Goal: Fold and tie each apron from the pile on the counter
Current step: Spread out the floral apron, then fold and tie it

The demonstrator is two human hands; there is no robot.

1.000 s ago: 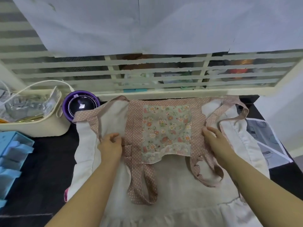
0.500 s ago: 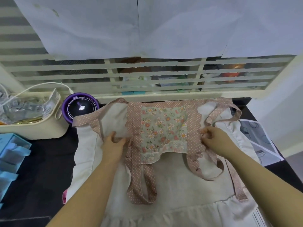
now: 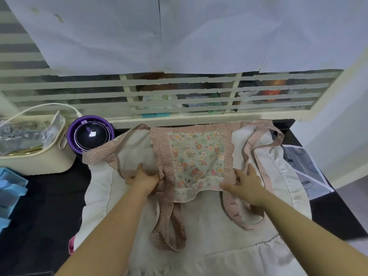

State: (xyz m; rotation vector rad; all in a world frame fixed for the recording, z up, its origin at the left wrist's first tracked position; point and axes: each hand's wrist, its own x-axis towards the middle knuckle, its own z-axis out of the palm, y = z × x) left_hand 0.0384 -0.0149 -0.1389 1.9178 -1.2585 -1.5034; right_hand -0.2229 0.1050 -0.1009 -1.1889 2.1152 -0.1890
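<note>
Nearest me, the cream skirt of one apron (image 3: 209, 226) lies spread flat on the dark bench (image 3: 39, 216). A sliver of pink cloth (image 3: 71, 243) peeps from under its corner; whether that is another apron I cannot tell. Just short of the two grips, the dotted pink straps (image 3: 169, 232) trail in loose loops over the skirt, not yet tied. The left hand (image 3: 144, 181) has its grip closed, fingers curled into a bunch of cloth and strap at one edge of the floral bib (image 3: 196, 156). The right hand (image 3: 246, 183) keeps a wide grip, fingers splayed and pressing on the opposite edge. Between the grips the bib lies turned down onto the skirt, so I'd judge the first fold made and little else: the sides want bringing in, the bundle wants folding smaller, and the straps want knotting. Beyond the left grip stand a purple-rimmed round gadget (image 3: 90, 134) and a cream basket (image 3: 39, 162); beyond both runs a slatted window (image 3: 179, 92).
</note>
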